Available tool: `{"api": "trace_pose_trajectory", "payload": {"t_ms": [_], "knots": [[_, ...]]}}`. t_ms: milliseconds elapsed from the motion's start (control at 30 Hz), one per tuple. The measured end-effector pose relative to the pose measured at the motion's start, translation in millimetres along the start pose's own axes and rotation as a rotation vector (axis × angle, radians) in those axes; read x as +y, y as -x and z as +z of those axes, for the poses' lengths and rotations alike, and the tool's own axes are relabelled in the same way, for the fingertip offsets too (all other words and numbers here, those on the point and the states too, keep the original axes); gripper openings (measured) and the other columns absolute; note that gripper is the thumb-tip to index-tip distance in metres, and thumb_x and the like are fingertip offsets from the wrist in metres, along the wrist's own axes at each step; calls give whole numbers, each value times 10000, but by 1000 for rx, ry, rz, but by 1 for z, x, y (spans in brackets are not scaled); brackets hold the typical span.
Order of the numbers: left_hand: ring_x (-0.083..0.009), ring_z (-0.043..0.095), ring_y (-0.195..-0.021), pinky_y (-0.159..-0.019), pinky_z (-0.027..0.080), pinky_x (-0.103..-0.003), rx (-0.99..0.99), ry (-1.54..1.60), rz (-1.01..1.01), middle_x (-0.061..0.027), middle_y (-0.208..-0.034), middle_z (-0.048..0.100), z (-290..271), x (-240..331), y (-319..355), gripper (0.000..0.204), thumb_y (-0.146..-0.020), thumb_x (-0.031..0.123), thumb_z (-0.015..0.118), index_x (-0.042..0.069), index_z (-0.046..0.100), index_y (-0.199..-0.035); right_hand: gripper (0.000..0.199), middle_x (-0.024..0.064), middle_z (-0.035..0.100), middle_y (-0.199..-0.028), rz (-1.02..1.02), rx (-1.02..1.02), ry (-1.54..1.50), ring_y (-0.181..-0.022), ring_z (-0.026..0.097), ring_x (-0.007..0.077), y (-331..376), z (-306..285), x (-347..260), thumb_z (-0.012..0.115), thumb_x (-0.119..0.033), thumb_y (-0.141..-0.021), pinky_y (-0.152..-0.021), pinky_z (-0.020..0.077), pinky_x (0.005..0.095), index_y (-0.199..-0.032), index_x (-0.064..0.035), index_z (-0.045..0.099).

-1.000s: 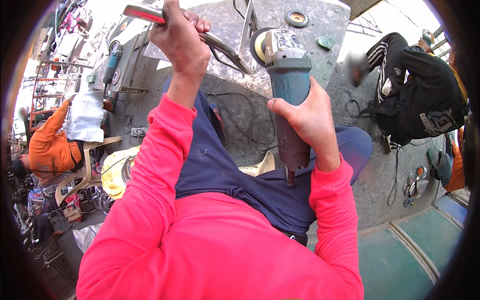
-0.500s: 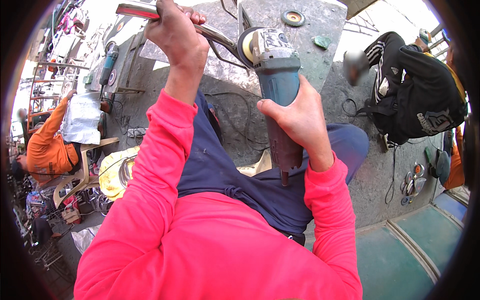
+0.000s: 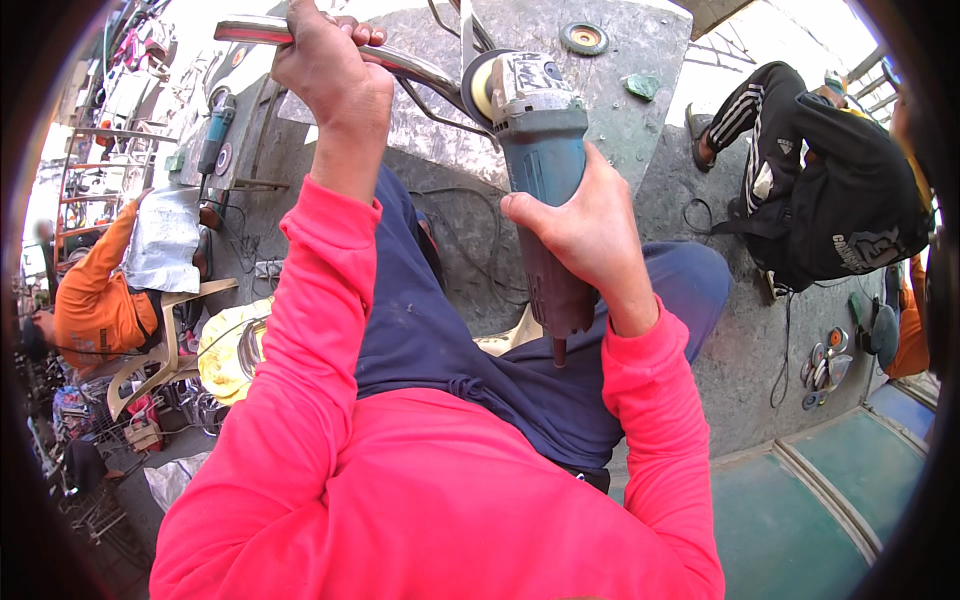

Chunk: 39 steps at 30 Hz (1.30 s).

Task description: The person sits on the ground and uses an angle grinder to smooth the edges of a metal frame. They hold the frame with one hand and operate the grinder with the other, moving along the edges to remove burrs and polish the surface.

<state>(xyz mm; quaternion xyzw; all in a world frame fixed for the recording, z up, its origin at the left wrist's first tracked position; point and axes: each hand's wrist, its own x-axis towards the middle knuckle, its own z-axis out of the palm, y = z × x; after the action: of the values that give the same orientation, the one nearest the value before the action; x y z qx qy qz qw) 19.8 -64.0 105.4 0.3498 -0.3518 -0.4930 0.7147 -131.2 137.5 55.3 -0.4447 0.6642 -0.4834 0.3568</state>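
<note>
Where its worn disc [image 3: 484, 88], dark at the rim and pale yellow at the hub, overlaps the lower end of a metal bar [image 3: 420, 70], the angle grinder [image 3: 546, 150] hangs upright in front of the person's lap; whether disc and bar touch cannot be told. The grinder has a scuffed pale metal head, a ribbed blue plastic middle and a dusty dark tail tapering to a short stub. The bar is smooth, shiny and slightly bent, with a red gleam at its upper end and a thin curved rod beneath.

The right hand [image 3: 580, 220] has its grip clamped around the grinder's body, thumb laid across the front and the other fingers hidden behind. The left hand [image 3: 338, 75] is raised higher, its grip clamped on the bar with the fingers curled over.

Beyond lies a grey, scratched tabletop [image 3: 650, 25] bearing a round wheel [image 3: 584, 39] and a jagged green lump [image 3: 642, 87]. Pink knit sleeves [image 3: 330, 240] cover the forearms above dark blue trousers [image 3: 430, 330]. To the right, a person in a black jacket [image 3: 850, 190] bends over.

Dark handwritten marks cross the grinder's head, and white lettering shows on the jacket.
</note>
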Motion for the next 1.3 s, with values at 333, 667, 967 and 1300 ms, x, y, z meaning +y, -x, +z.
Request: {"api": "trace_pose_trajectory", "payload": {"t_ms": [333, 667, 967, 1300], "knots": [[-167, 409, -620, -639, 416, -418, 27, 68, -36, -19, -682, 364, -6, 4, -15, 336, -1052, 272, 569, 97, 409, -814, 583, 276, 732, -919, 5, 5, 20, -866, 753, 358, -6, 1, -7, 814, -249, -683, -791, 589, 421, -1084, 122, 612], [-177, 413, -609, -646, 437, -424, 65, 79, -53, -27, -682, 377, -6, 1, -19, 332, -1050, 275, 587, 85, 420, -835, 585, 282, 733, -932, -41, 39, 31, -872, 755, 366, -8, 4, -6, 812, -246, -683, -792, 591, 425, -1088, 124, 609], [-172, 415, -605, -664, 457, -439, 80, 69, -48, -23, -672, 375, -7, -2, -26, 337, -1061, 274, 562, 94, 409, -820, 610, 297, 731, -947, -65, 28, 53, -887, 752, 400, -8, 5, -3, 818, -245, -685, -803, 591, 437, -1116, 126, 598], [-168, 400, -599, -654, 440, -421, 57, 68, -63, -15, -657, 365, -9, 1, -17, 335, -1051, 274, 569, 100, 421, -806, 594, 299, 729, -944, -9, 43, 73, -882, 752, 387, -9, -1, -4, 827, -242, -685, -803, 590, 434, -1095, 122, 598]]}}
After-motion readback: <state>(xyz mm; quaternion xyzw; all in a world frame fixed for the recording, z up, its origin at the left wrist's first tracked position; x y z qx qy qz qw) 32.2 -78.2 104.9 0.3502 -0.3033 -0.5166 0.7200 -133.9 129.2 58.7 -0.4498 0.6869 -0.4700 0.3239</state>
